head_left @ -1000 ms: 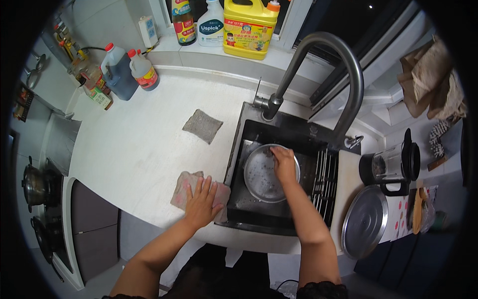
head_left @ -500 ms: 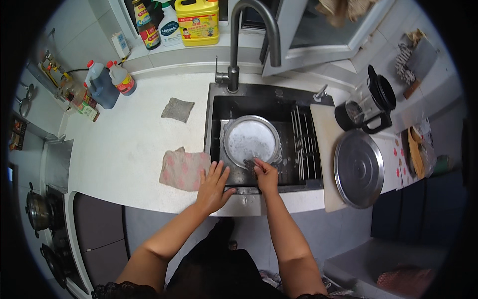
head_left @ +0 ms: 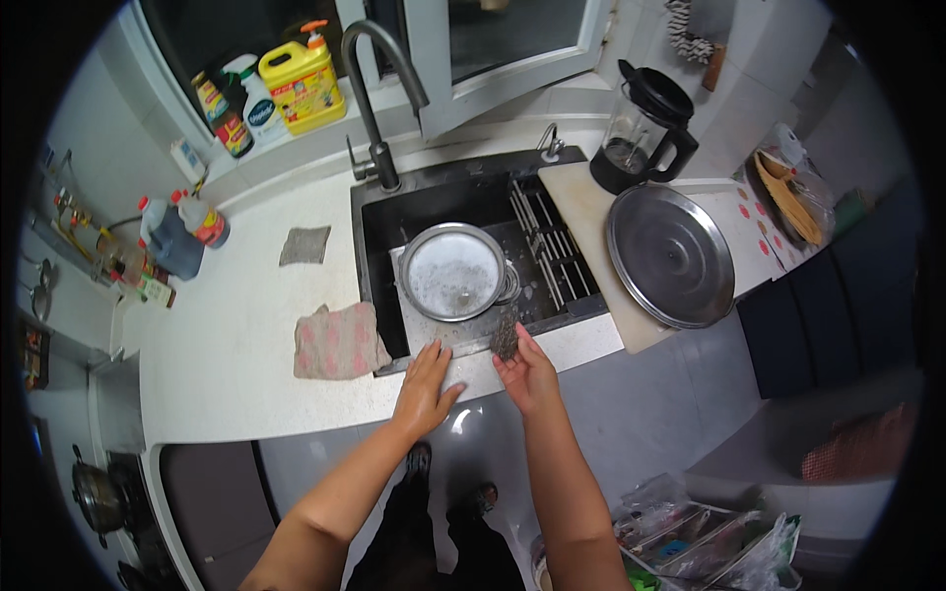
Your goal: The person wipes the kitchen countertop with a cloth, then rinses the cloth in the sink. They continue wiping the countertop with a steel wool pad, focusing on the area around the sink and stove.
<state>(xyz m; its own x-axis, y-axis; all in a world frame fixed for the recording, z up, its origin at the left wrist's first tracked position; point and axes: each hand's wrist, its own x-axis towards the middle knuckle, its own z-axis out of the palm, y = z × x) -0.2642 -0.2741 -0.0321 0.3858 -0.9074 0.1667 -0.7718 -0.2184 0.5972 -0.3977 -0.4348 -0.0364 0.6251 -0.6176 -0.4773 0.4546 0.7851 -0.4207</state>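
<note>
One scrubber (head_left: pixel 505 341), pinched in my right hand (head_left: pixel 530 374), has left the basin (head_left: pixel 451 317), apparently pausing work; my left hand (head_left: pixel 424 390) lies spread, empty.

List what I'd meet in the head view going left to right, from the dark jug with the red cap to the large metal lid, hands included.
Dark jug → pink-patterned cloth → left hand → right hand holding a dark scrubbing pad → large metal lid.
</note>
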